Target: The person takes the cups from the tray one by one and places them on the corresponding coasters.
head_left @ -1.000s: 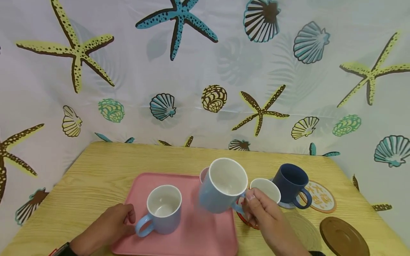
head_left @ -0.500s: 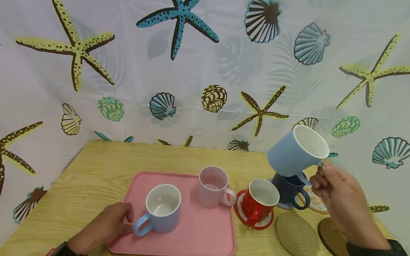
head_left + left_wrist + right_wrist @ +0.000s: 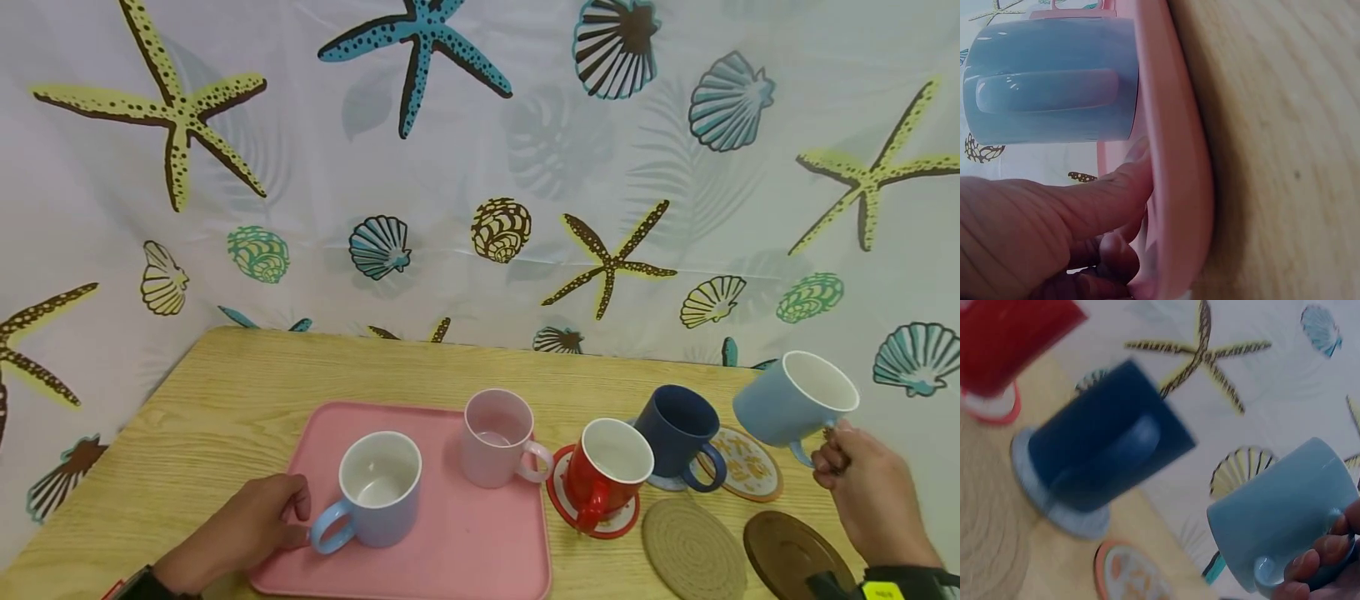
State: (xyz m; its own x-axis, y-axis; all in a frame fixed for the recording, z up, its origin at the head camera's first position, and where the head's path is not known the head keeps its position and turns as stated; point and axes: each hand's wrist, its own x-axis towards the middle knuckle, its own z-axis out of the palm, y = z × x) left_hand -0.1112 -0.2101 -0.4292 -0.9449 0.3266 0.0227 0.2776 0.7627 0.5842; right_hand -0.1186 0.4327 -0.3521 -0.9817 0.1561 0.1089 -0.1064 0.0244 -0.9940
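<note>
My right hand [image 3: 873, 483] grips a light blue mug [image 3: 776, 412] with a white inside by its handle. The mug is tilted and held up at the far right, partly over a round orange-patterned coaster [image 3: 746, 467]. In the right wrist view, curled fingers [image 3: 1300, 565] wrap the handle. At the left, my left hand [image 3: 262, 517] rests on the edge of a pink tray [image 3: 480, 558], fingers loosely curled and the thumb inside the rim. Right by its thumb is the handle of another light blue mug [image 3: 386, 517], upright on the tray.
A pink mug [image 3: 495, 454] stands at the tray's back right. Right of the tray, a red mug [image 3: 600, 483] and a dark blue mug [image 3: 675, 437] stand on coasters. A woven coaster [image 3: 693, 546] and a brown coaster [image 3: 798, 554] lie in front. A patterned curtain [image 3: 450, 167] hangs behind.
My right hand has carried the light blue mug from over the tray to the far right, past the red and dark blue mugs, then lowered it. The left hand stays at the tray.
</note>
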